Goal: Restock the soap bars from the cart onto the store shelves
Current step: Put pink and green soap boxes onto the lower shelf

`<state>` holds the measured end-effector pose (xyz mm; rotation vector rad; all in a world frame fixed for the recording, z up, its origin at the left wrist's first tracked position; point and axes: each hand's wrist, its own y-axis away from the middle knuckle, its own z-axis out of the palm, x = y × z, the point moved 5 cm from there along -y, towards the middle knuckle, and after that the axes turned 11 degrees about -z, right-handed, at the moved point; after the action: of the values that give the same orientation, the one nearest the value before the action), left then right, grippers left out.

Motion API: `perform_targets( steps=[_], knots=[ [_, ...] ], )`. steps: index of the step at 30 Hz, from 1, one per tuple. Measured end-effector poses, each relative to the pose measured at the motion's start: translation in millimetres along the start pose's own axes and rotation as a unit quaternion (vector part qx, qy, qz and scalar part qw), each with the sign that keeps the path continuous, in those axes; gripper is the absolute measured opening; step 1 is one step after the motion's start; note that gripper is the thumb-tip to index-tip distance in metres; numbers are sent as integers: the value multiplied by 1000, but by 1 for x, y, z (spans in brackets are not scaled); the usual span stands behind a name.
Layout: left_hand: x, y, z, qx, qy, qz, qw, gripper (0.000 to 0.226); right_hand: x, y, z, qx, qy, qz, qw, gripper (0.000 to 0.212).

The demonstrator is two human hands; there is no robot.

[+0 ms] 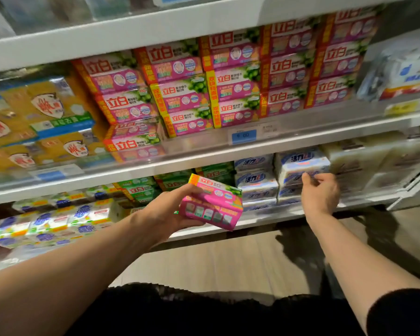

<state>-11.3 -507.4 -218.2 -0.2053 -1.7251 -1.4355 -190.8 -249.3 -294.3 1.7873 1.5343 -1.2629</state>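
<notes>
**Pink soap pack held below the middle shelf**

While curled fingers (192, 190) of the left hand (166, 212) grip the pink soap pack (212, 202) before the lower shelf (264, 214), the right hand (321, 192), loosely curled, touches white-blue soap packs (303, 166); matching pink stacks (228, 78) fill the shelf above.

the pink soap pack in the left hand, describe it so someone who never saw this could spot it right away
Start at the middle shelf, stacked with pink soap packs; below its front edge, the left hand grips one pink soap pack in the air. It is tilted, off the shelf, and shows a row of small picture panels on its side, unlike the stacked ones.
</notes>
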Motion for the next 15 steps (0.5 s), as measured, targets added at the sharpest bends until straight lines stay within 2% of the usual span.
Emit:
perform_targets(
  steps=[2, 5, 10, 13, 15],
  knots=[
    [-10, -5, -6, 20, 2, 5, 1000, 13, -4, 6, -1, 3, 5, -18, 1000, 30],
    [-28, -23, -25, 66, 7, 5, 998, 32, -11, 13, 1, -3, 7, -47, 999, 29],
    [-56, -49, -55, 109, 79, -8, 991, 45, -15, 24, 9, -9, 5, -90, 996, 29],
    [-54, -43, -55, 64, 33, 30, 997, 35, -18, 30, 13, -9, -5, -123, 992, 24],
    [-34, -22, -40, -16, -20, 95, 995, 43, -34, 31, 9, 12, -33, -170, 985, 19]
  ],
)
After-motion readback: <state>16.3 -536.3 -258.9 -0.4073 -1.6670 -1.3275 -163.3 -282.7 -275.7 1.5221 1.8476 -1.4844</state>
